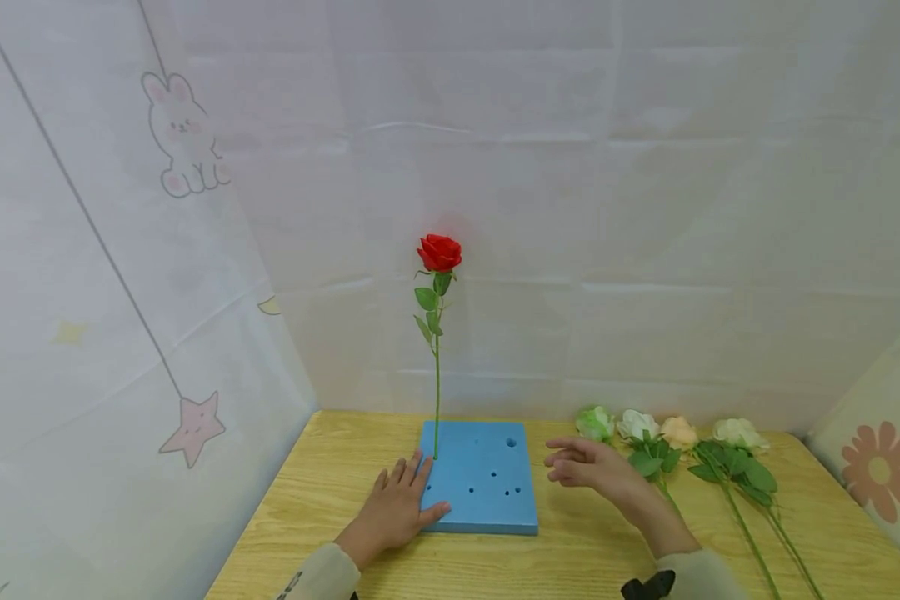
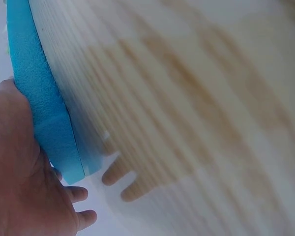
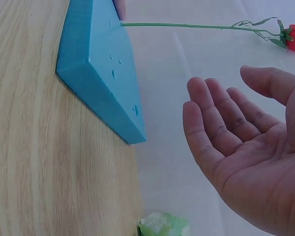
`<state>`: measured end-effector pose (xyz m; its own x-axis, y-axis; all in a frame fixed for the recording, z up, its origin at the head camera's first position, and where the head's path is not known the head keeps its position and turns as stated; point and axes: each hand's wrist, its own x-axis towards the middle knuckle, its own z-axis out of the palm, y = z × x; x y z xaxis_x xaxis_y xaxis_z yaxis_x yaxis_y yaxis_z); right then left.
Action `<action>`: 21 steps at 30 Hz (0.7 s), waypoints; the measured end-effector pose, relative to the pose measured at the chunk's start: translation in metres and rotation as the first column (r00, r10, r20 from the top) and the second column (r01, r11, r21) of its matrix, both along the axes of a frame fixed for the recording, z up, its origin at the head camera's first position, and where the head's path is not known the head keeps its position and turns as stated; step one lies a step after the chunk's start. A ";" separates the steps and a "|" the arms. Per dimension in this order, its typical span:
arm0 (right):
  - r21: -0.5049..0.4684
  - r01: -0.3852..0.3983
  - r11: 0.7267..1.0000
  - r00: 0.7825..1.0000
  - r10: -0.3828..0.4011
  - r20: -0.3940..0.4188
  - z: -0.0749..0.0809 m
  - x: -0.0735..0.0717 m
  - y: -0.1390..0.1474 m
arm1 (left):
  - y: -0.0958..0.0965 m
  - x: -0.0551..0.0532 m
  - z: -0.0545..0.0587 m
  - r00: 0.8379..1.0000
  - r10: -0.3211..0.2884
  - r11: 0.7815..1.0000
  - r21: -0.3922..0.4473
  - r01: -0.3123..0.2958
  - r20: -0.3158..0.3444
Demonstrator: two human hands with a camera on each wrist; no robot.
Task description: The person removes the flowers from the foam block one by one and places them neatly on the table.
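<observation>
A red rose [image 1: 439,253] stands upright, its green stem [image 1: 437,383] set in the left part of a blue foam board [image 1: 480,467] with several small holes. My left hand [image 1: 393,506] rests on the board's left edge, fingers spread and fingertips close to the stem's foot; in the left wrist view the hand [image 2: 29,167] lies along the board's side [image 2: 44,93]. To the right of the board, my right hand [image 1: 603,475] hovers with loosely bent fingers and holds nothing. In the right wrist view its palm [image 3: 250,172] is bare.
On the wooden table [image 1: 330,467] to the right lie several flowers: a green one [image 1: 596,423], a white one [image 1: 637,424], a peach one [image 1: 678,433] and a cream one [image 1: 740,433], with long stems toward the front. A pale printed curtain [image 1: 532,208] hangs behind.
</observation>
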<state>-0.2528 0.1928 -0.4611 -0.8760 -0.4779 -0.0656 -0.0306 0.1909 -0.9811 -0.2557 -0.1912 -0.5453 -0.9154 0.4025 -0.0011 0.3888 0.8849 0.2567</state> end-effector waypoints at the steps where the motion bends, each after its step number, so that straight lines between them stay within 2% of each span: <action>1: 0.003 0.000 1.000 1.000 0.000 -0.007 0.000 -0.001 -0.001 | 0.000 0.000 -0.001 1.000 -0.002 1.000 0.001 0.002 0.002; 15: -0.021 -0.021 1.000 1.000 0.021 -0.008 0.003 -0.012 -0.018 | 0.000 -0.001 0.000 1.000 0.000 1.000 -0.006 0.000 -0.003; 21: -0.048 -0.013 0.999 1.000 0.013 -0.004 0.006 -0.014 -0.026 | 0.000 -0.002 -0.003 1.000 0.007 1.000 -0.012 -0.007 -0.009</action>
